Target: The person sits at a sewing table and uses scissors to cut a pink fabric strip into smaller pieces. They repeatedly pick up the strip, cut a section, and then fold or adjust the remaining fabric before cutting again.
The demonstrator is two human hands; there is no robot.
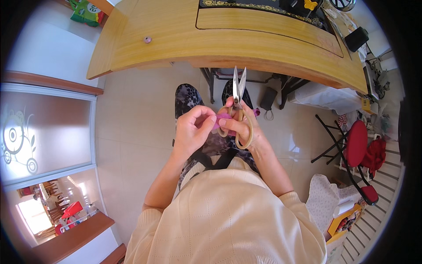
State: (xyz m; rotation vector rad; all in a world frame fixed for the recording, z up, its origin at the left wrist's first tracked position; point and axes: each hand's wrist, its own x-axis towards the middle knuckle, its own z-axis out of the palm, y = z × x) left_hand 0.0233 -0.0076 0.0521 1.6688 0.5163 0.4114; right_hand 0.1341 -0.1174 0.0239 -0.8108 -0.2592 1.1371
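Both my hands are over my lap, in front of the table. My left hand (195, 127) pinches one end of a small piece of pink fabric (219, 120) between thumb and forefinger. My right hand (249, 123) grips the other part of the fabric with its thumb, and the scissors (240, 86) hang on its fingers by their tan handles. The blades point towards the table edge and stand slightly apart, with no fabric between them. More pink material shows beside the right hand's far side. What my right palm covers is hidden.
A wooden sewing table (165, 49) spans the front, bearing a small pink object (147, 40) and part of a black sewing machine (263, 8). A black box-shaped object (268, 98) lies on the floor beneath. A red folding chair (357, 143) stands at right, a sliding door (49, 128) at left.
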